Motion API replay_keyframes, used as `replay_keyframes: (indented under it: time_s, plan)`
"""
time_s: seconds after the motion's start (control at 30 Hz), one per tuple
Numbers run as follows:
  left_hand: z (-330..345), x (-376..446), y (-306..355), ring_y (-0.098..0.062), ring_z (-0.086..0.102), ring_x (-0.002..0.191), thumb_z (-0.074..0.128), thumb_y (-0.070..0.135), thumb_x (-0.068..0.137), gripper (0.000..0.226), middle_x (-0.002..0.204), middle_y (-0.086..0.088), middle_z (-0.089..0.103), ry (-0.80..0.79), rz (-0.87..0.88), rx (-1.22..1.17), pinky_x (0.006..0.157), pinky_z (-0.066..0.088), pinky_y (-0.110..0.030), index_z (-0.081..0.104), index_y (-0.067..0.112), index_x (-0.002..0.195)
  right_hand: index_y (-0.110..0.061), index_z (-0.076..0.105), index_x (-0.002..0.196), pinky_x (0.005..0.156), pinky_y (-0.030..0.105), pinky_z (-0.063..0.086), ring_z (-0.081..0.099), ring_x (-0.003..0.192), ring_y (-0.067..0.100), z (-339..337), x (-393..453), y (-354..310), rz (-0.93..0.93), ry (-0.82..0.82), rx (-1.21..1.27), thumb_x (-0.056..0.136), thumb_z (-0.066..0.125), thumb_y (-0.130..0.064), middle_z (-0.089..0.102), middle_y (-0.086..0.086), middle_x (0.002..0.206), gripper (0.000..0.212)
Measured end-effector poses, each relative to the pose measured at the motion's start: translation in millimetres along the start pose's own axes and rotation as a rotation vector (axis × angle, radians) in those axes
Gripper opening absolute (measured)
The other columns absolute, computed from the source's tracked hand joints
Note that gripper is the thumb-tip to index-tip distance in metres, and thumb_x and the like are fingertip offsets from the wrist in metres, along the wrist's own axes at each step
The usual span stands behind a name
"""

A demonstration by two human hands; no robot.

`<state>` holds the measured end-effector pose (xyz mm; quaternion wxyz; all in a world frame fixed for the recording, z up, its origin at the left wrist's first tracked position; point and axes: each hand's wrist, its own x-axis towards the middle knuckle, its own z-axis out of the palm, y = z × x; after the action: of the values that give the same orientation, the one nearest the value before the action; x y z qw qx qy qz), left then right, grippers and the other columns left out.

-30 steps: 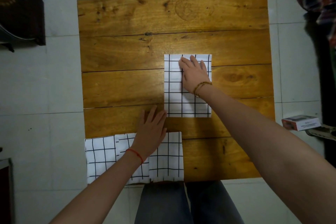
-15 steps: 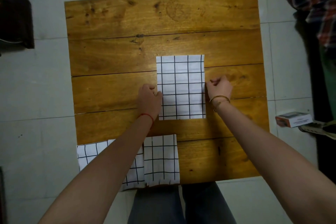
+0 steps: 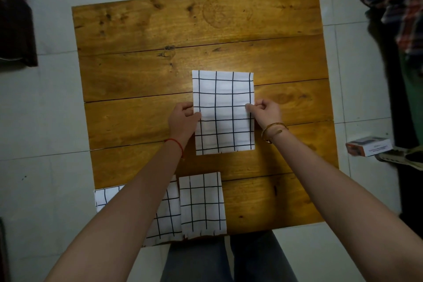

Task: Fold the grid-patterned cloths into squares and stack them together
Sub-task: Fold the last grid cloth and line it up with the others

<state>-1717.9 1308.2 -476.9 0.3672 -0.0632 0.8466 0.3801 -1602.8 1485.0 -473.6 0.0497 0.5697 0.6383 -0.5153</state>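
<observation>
A white cloth with a black grid (image 3: 223,98), folded into a tall rectangle, lies flat near the middle of the wooden table (image 3: 196,27). My left hand (image 3: 183,120) pinches its left edge about halfway down. My right hand (image 3: 265,113) pinches the right edge at the same height. Other grid-patterned cloths (image 3: 201,204) lie at the table's near edge, overhanging it, and my left forearm covers part of them.
The table stands on a pale tiled floor. A small orange and white box (image 3: 367,149) and a shoe (image 3: 402,159) lie on the floor at the right. Dark clothing hangs at the far right and at the upper left. My legs show under the near edge.
My right hand left the top of the folded cloth and my left hand left the near cloths. Both now pinch the folded cloth's side edges.
</observation>
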Motion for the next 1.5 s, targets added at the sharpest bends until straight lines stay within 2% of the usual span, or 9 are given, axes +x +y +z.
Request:
replay_keyframes:
  time_s: [0.23, 0.33, 0.57, 0.83, 1.03, 1.2, 1.33, 1.43, 1.5]
  plan:
    - [-19.2, 5.8, -6.7, -0.011, 0.053, 0.078, 0.060, 0.026, 0.091, 0.027, 0.083, 0.003, 0.059, -0.092, -0.007, 0.047, 0.066, 0.044, -0.021, 0.065, 0.007, 0.110, -0.017, 0.053, 0.101, 0.075, 0.019, 0.047, 0.061, 0.073, 0.007, -10.5, -6.4, -6.1, 0.005, -0.135, 0.197, 0.078, 0.075, -0.012, 0.063, -0.006, 0.069, 0.032]
    - [-27.5, 4.4, -5.7, -0.022, 0.060, 0.091, 0.061, 0.026, 0.091, 0.022, 0.094, -0.005, 0.064, -0.108, -0.031, 0.014, 0.083, 0.053, -0.034, 0.066, 0.010, 0.106, -0.011, 0.056, 0.109, 0.083, 0.021, 0.048, 0.060, 0.071, 0.005, -12.5, -5.0, -5.7, -0.010, -0.198, 0.163, 0.077, 0.075, -0.006, 0.058, -0.010, 0.063, 0.038]
    - [-39.2, -4.9, 1.1, -0.024, 0.061, 0.094, 0.066, 0.024, 0.088, 0.002, 0.094, -0.005, 0.066, -0.098, 0.000, -0.078, 0.090, 0.053, -0.042, 0.067, 0.022, 0.087, -0.015, 0.059, 0.071, 0.064, 0.012, 0.048, 0.047, 0.060, 0.008, -14.8, -7.8, -8.5, -0.191, -0.235, 0.036, 0.080, 0.071, -0.006, 0.049, -0.004, 0.063, 0.018]
    - [-40.2, -10.7, 2.2, -0.015, 0.064, 0.083, 0.065, 0.007, 0.088, 0.011, 0.088, 0.002, 0.068, -0.116, 0.008, -0.248, 0.084, 0.056, -0.030, 0.071, 0.015, 0.093, -0.010, 0.070, 0.092, 0.064, 0.014, 0.052, 0.061, 0.066, -0.003, -16.7, -4.3, -6.2, -0.285, -0.071, 0.166, 0.077, 0.070, 0.006, 0.068, -0.011, 0.076, 0.022]
    - [-32.4, -10.9, -1.8, -0.013, 0.062, 0.073, 0.060, 0.005, 0.091, 0.022, 0.101, 0.005, 0.071, -0.079, 0.107, -0.101, 0.070, 0.055, -0.023, 0.075, 0.019, 0.098, -0.017, 0.074, 0.083, 0.079, 0.013, 0.046, 0.058, 0.086, -0.005, -22.0, -0.4, 1.0, -0.476, -0.142, -0.013, 0.081, 0.063, 0.009, 0.068, -0.010, 0.085, 0.028]
    - [-27.7, -7.4, -2.4, -0.001, 0.057, 0.100, 0.051, -0.001, 0.093, 0.032, 0.119, 0.006, 0.064, -0.015, 0.299, 0.084, 0.087, 0.050, -0.013, 0.070, 0.018, 0.110, -0.017, 0.075, 0.092, 0.088, 0.012, 0.043, 0.054, 0.098, 0.008, -18.1, 2.4, 3.9, -0.433, -0.101, -0.145, 0.088, 0.051, 0.007, 0.062, -0.003, 0.103, 0.035]
    - [-23.1, -10.4, -10.3, -0.012, 0.049, 0.119, 0.040, -0.004, 0.092, 0.041, 0.122, 0.005, 0.059, 0.034, 0.432, 0.238, 0.109, 0.039, -0.033, 0.069, 0.017, 0.114, -0.016, 0.074, 0.099, 0.083, 0.003, 0.034, 0.053, 0.095, 0.010, -16.2, 1.8, 4.8, -0.434, -0.014, -0.240, 0.090, 0.044, 0.004, 0.059, -0.001, 0.105, 0.037]
    - [-21.8, -17.3, -21.0, -0.018, 0.043, 0.123, 0.039, 0.003, 0.095, 0.038, 0.128, -0.001, 0.057, 0.036, 0.532, 0.385, 0.105, 0.036, -0.028, 0.066, 0.015, 0.119, -0.016, 0.073, 0.098, 0.070, -0.003, 0.033, 0.052, 0.089, 0.010, -11.6, -0.1, 5.0, -0.426, 0.001, -0.270, 0.089, 0.046, 0.001, 0.058, 0.001, 0.104, 0.033]
    - [-21.6, -21.2, -28.5, -0.018, 0.041, 0.123, 0.045, 0.011, 0.096, 0.034, 0.132, -0.001, 0.055, 0.053, 0.599, 0.461, 0.101, 0.035, -0.025, 0.061, 0.014, 0.125, -0.015, 0.070, 0.102, 0.080, 0.012, 0.037, 0.050, 0.098, 0.015, -7.4, -1.5, 6.2, -0.460, 0.011, -0.355, 0.089, 0.047, -0.005, 0.057, 0.005, 0.107, 0.028]
